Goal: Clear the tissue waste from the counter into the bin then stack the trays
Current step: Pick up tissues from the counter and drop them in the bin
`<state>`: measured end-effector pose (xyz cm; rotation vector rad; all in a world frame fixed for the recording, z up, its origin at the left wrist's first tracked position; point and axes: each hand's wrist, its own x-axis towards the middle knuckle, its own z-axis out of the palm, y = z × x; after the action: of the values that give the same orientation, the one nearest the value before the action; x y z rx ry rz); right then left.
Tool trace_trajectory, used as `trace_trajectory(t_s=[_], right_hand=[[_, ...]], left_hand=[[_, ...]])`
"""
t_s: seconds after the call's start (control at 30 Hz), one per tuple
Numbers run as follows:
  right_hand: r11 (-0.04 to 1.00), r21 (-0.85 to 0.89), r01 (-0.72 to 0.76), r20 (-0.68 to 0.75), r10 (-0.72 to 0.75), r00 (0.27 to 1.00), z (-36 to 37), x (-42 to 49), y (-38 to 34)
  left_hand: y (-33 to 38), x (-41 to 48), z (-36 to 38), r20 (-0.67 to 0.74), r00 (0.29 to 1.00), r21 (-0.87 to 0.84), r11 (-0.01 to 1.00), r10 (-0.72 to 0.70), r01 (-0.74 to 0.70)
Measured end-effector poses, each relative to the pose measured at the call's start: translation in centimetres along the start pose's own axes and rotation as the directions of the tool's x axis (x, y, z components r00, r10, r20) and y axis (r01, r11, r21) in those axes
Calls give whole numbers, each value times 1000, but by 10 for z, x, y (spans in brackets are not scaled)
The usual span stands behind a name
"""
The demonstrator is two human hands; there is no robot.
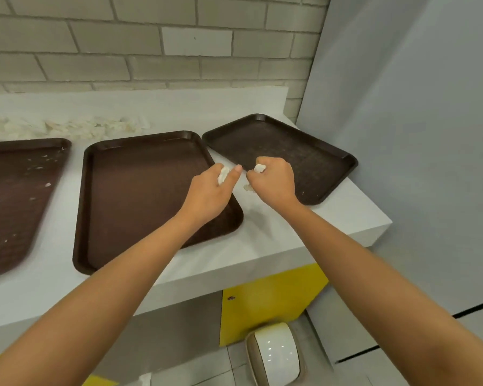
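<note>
two hands' fingers clenched on tissue scraps, left hand (209,190), right hand (273,179), between two brown trays (129,196)

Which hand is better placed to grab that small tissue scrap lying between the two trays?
Right. The right hand sits almost directly over the scrap on the counter, though it already holds tissue. The left hand is farther off, over the middle tray, and is also holding tissue.

brick wall (140,51) behind | grey panel (416,135) at right | yellow cabinet front (262,305) below
</note>
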<state>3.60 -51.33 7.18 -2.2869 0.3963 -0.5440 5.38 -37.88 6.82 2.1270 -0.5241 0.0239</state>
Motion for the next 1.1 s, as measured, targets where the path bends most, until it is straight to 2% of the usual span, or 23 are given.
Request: trace_trajectory(t_s=[0.23, 0.43, 0.57, 0.67, 0.83, 0.97, 1.1], right_hand=[[999, 45, -26, 35, 25, 999, -41, -35, 38], [998, 44, -34, 152, 27, 988, -76, -77, 97], [995, 74, -63, 266, 41, 963, -84, -111, 143], [990, 38, -137, 307, 118, 944, -82, -132, 174], [974, -5, -225, 400, 208, 893, -68, -165, 214], [947, -40, -319, 474, 299, 828, -52, -190, 241], [879, -95, -468, 532, 442, 722, -28, -216, 273]], left_hand=[[28, -38, 40, 10, 999, -141, 989, 43, -41], [44, -78, 99, 79, 992, -379, 918, -94, 117], [37, -115, 136, 89, 987, -270, 951, -131, 151], [26, -140, 160, 118, 978, -236, 952, -172, 196], [7, -172, 196, 230, 936, -172, 936, -266, 308], [-19, -192, 222, 308, 894, -109, 921, -326, 374], [-55, -209, 247, 372, 840, -73, 889, -396, 452]])
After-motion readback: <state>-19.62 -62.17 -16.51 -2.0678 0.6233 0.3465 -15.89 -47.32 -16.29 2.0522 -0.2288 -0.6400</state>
